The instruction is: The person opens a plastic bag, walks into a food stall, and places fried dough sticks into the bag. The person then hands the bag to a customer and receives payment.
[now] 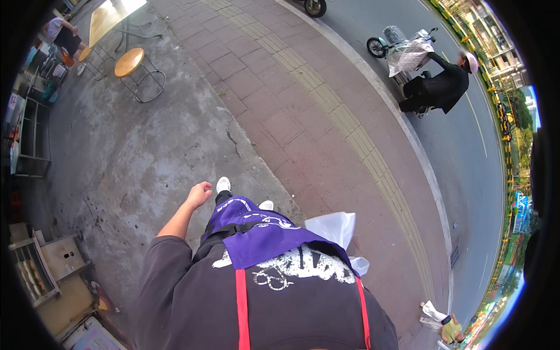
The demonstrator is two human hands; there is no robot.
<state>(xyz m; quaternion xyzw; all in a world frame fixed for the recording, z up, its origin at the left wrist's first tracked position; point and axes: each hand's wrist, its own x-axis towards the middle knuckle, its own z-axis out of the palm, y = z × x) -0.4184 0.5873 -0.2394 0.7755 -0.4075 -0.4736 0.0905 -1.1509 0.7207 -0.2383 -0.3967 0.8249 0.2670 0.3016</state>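
My left hand [200,194] hangs beside my left leg, its fingers loosely curled, with nothing visible in it. Out of view is my right hand, hidden past my body. On that side a white plastic bag [334,228] shows beside my waist; what holds it is hidden. A purple apron [267,245] with red straps [242,306] lies over my dark printed T-shirt [302,315]. Below it show my white shoes [223,184], the left one ahead on grey concrete [153,144].
A round wooden-topped stool [130,62] and a folding table [111,19] stand ahead left, near a person [65,33]. Metal shelving [33,135] lines the left. Right of the brick pavement [297,144] runs a curb [393,100]; a rider [437,85] on a scooter is at the roadside.
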